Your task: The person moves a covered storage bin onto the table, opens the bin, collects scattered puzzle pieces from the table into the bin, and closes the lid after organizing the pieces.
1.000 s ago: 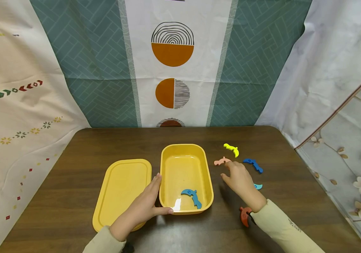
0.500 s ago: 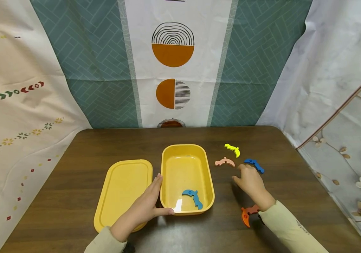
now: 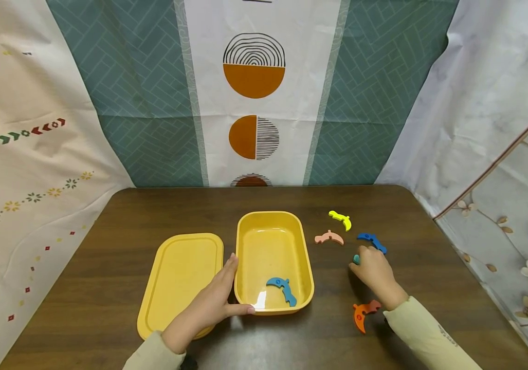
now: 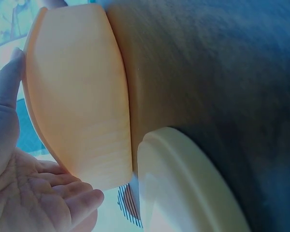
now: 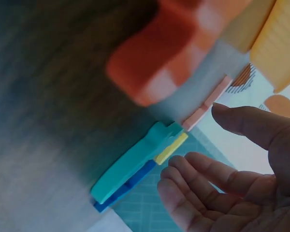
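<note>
My left hand (image 3: pixel 215 295) rests against the near left corner of a yellow plastic box (image 3: pixel 270 241). Its fingers lie fairly straight along the left wall, and its thumb touches the near rim. Inside the box lies a blue sickle-shaped plastic piece (image 3: pixel 283 290). My right hand (image 3: pixel 376 270) is low over a teal piece (image 5: pixel 135 157) of similar shape, whose end shows beside the thumb in the head view. In the right wrist view the thumb and fingers are spread, with a gap between them and the teal piece.
A yellow lid (image 3: pixel 180 282) lies left of the box. Loose curved pieces surround my right hand: yellow (image 3: pixel 340 220), pink (image 3: pixel 329 237) and dark blue (image 3: pixel 372 241) beyond it, orange-red (image 3: pixel 364 312) near my right sleeve. Patterned cloth (image 3: pixel 152 103) hangs behind the table.
My right hand has moved from over the pink piece, right and toward me, to the teal piece. The pink piece is uncovered and stays on the table. My left hand keeps its place at the box.
</note>
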`<action>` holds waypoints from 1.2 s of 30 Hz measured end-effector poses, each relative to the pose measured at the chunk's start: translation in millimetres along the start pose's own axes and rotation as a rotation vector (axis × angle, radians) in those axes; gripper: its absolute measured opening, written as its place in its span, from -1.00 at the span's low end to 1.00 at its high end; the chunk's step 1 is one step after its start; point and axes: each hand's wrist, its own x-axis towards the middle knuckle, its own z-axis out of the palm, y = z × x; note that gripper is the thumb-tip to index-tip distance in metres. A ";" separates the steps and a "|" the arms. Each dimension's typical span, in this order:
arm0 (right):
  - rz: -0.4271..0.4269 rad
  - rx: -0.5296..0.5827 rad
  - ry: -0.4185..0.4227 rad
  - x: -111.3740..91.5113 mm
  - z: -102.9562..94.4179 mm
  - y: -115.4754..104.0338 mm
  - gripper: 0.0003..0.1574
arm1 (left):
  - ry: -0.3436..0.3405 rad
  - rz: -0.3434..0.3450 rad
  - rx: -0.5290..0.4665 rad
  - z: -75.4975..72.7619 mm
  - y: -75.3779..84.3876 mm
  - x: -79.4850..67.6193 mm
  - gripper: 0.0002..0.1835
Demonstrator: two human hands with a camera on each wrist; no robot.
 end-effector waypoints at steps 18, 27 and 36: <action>0.030 -0.020 -0.060 1.9 4.4 15.3 -0.72 | -0.004 0.009 -0.003 -0.9 1.0 -0.1 0.21; 0.049 -0.012 -0.090 4.5 3.2 12.9 -0.76 | 0.005 0.010 0.004 -1.8 1.1 0.7 0.20; 0.049 -0.027 -0.105 7.4 3.2 12.0 -0.78 | 0.011 0.011 0.013 -0.9 -0.7 1.3 0.20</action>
